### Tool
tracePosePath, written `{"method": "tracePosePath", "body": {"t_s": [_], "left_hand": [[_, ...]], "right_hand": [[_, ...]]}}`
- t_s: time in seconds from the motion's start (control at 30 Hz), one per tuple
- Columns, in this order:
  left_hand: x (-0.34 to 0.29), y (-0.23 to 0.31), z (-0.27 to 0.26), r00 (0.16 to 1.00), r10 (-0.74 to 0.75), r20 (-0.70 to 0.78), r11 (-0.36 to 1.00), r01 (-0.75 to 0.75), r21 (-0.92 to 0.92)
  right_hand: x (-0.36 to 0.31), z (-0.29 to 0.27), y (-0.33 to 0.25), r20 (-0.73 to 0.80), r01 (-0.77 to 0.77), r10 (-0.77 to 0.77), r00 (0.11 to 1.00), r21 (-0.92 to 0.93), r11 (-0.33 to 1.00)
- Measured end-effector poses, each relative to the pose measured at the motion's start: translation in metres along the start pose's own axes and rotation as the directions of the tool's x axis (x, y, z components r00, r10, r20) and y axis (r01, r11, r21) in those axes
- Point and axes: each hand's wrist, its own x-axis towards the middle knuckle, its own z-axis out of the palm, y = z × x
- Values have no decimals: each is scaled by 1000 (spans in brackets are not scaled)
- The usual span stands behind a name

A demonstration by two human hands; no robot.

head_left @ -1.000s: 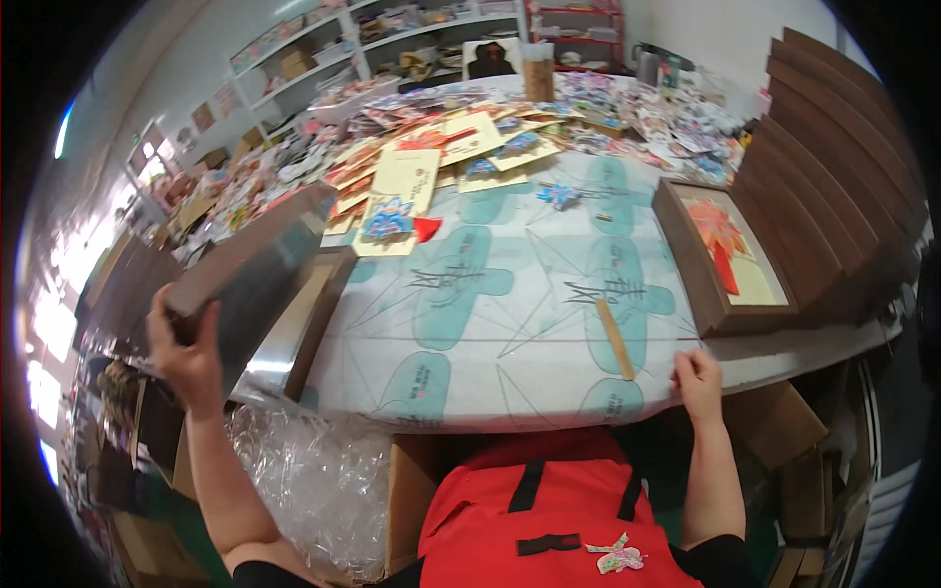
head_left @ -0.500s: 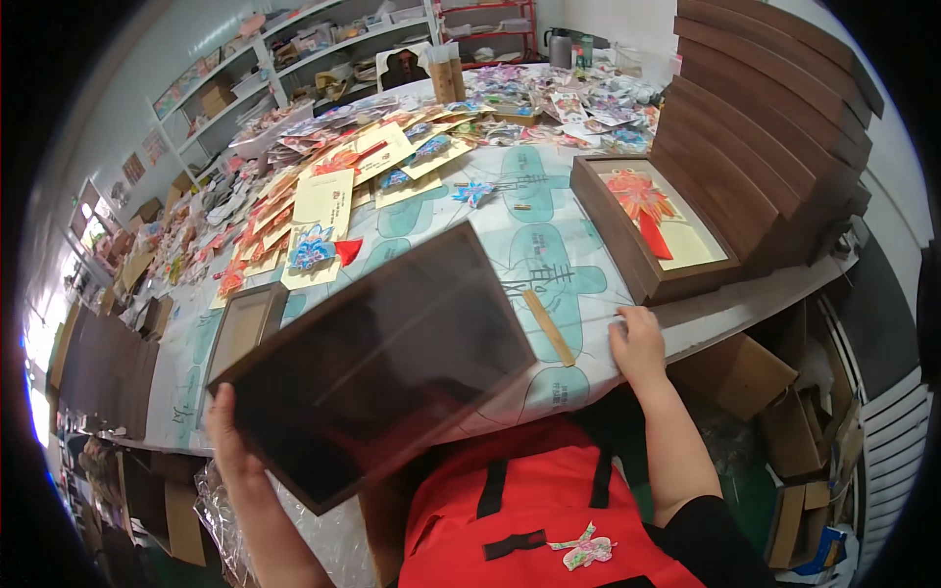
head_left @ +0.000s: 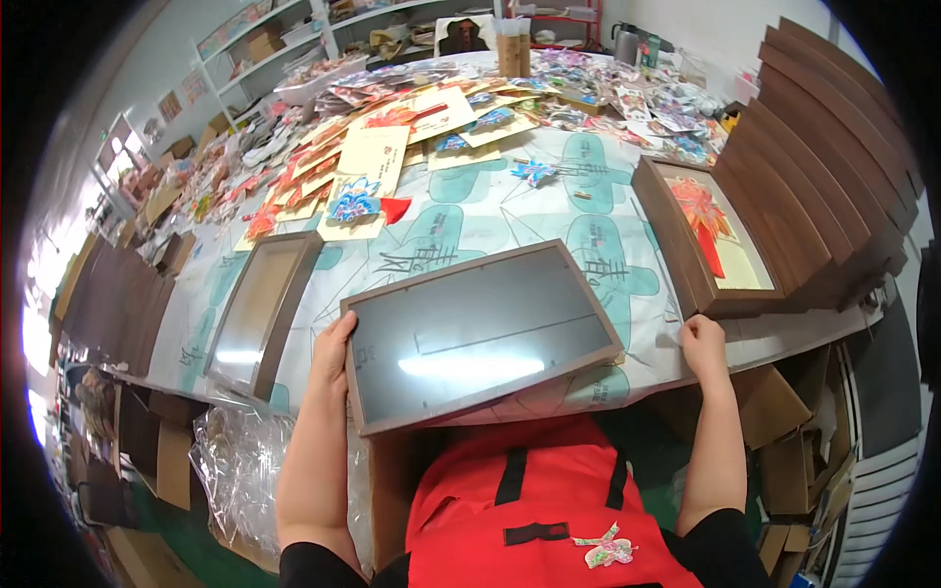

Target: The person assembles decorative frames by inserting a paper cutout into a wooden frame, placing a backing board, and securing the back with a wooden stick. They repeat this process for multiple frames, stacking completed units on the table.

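Note:
My left hand (head_left: 333,355) grips the left end of a brown shadow-box frame (head_left: 470,328), thumb over its rim. The frame is held tilted above the near table edge, its dark glossy panel reflecting a bright light. My right hand (head_left: 704,345) is closed by the table's edge at the right; anything inside its fingers is hidden. Just beyond it lies another brown box frame (head_left: 668,250) containing a red-orange flower ornament (head_left: 698,206) with a red tassel on a cream card. Left of my held frame, an open-looking brown frame (head_left: 263,314) rests on the table.
Tall stacked brown frames (head_left: 814,167) lean at the right; more brown frames (head_left: 118,304) stand at the far left. Cream cards (head_left: 372,162) with blue and red ornaments pile up across the table (head_left: 441,220). Cardboard boxes (head_left: 774,407) and clear plastic wrap (head_left: 240,470) sit below.
My left hand has swung the frame rightward and levelled it, so its panel now catches the light. The gold strip on the table is now mostly hidden behind it. The view has shifted.

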Motion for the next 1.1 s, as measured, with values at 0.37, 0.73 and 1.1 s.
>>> {"method": "tracePosePath", "body": {"t_s": [0.37,0.73,1.1], "left_hand": [[-75,-13,84,881,426,204,811,-472,345],[-126,-56,143,704,179,688,715,-573,400],[-123,-38,96,559,653,511,147,-756,638]], "right_hand": [[-42,-28,-97,342,-420,293,893,867,268],[-85,4,-222,482,-251,-423,768,833,493],[-49,-9,-194,403,-282,-233,885,862,422]]}}
